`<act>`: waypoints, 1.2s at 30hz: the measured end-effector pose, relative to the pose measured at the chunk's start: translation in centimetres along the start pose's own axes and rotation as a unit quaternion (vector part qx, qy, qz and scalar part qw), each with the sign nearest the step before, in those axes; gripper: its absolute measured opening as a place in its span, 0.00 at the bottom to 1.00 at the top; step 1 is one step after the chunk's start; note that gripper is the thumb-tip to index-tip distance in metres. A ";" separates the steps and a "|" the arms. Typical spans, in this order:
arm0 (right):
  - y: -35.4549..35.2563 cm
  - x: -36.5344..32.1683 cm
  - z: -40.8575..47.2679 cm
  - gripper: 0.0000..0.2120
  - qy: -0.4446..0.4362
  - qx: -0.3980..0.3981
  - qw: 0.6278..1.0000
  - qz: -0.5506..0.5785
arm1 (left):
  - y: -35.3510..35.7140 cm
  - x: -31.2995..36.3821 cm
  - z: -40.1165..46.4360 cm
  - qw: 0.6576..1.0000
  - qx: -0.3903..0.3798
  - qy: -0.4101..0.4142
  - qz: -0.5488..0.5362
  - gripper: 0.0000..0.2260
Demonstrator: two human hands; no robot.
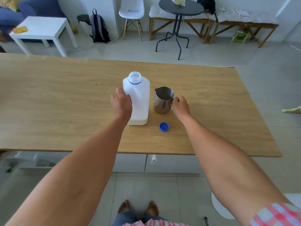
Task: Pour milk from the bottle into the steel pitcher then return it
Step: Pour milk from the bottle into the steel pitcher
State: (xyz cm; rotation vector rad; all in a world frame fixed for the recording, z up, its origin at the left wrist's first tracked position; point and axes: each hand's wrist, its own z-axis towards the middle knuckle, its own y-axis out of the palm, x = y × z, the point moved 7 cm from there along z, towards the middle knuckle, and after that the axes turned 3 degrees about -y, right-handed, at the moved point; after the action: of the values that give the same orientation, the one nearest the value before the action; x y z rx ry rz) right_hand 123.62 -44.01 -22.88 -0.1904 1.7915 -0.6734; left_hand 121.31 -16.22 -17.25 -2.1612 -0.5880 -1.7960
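A white plastic milk bottle (140, 98) stands upright on the wooden table (65, 98), uncapped, with a thin layer of milk at its bottom. My left hand (121, 103) wraps its left side at the handle. Right beside it stands the steel pitcher (162, 100), spout pointing away to the left. My right hand (180, 105) grips the pitcher's handle on its right side. The bottle's blue cap (164, 126) lies upside down on the table in front of the pitcher.
The table's near edge runs just in front of the cap. Beyond the far edge are a white side table (40, 30), a white chair (132, 12), a round black table (180, 7) and wooden benches (244, 25). My bare feet stand on the tiled floor below.
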 end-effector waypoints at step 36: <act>4.6 0.5 -3.8 0.13 0.057 -0.022 0.981 0.182 | 6.9 4.1 3.0 0.807 -0.163 0.103 0.558 0.21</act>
State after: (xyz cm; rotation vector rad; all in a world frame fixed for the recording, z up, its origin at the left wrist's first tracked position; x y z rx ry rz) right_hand 120.91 -39.14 -25.08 0.1485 1.8877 -0.3899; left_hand 127.82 -20.40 -13.43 -1.7410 0.9496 -1.3827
